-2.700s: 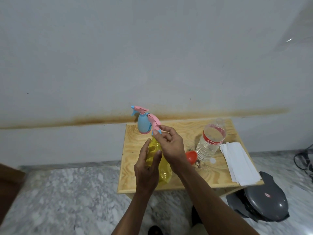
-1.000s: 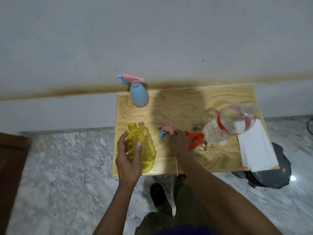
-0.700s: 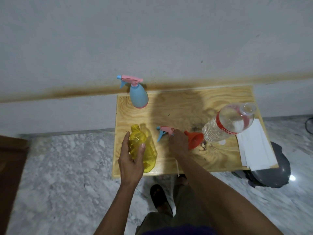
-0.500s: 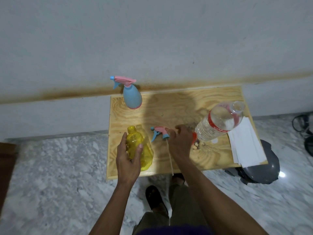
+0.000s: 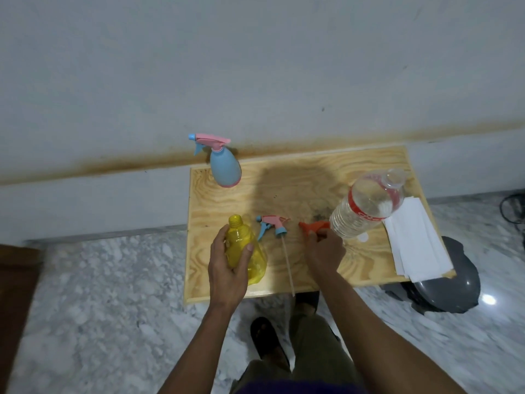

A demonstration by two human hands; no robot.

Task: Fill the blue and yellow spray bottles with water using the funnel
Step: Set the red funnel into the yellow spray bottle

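- While the left hand (image 5: 227, 268) curls thumb and fingers round the body of the yellow spray bottle (image 5: 244, 251), that bottle stands uncapped near the front left of the wooden table (image 5: 284, 191), its threaded neck bare.
- Just right of it, the right hand (image 5: 324, 251) pinches the orange funnel (image 5: 314, 226) at its lower edge; the fingertips are partly hidden behind the funnel, whose narrow spout points left.
- Between the two hands lies the pink and blue trigger head (image 5: 272, 224), off its bottle, flat on the wood, with its thin dip tube (image 5: 287, 263) running toward the front edge of the table.
- Touching or just beside the funnel's right side stands a clear water bottle (image 5: 366, 206) with a red label, open at the top, and a white cap (image 5: 362, 237) rests on the wood at its base.
- At the back left corner stands the blue spray bottle (image 5: 225, 169), upright, pink trigger head still on, nozzle pointing left.
- A stack of white paper (image 5: 414, 240) covers the table's right end and overhangs the front corner.
- Behind the table rises a pale wall (image 5: 255, 66) with a brown stain band along it.
- Below is a grey-white marble floor (image 5: 99, 308), a dark grey rounded object (image 5: 449, 285) under the table's right corner, and the person's sandalled foot (image 5: 270, 342).
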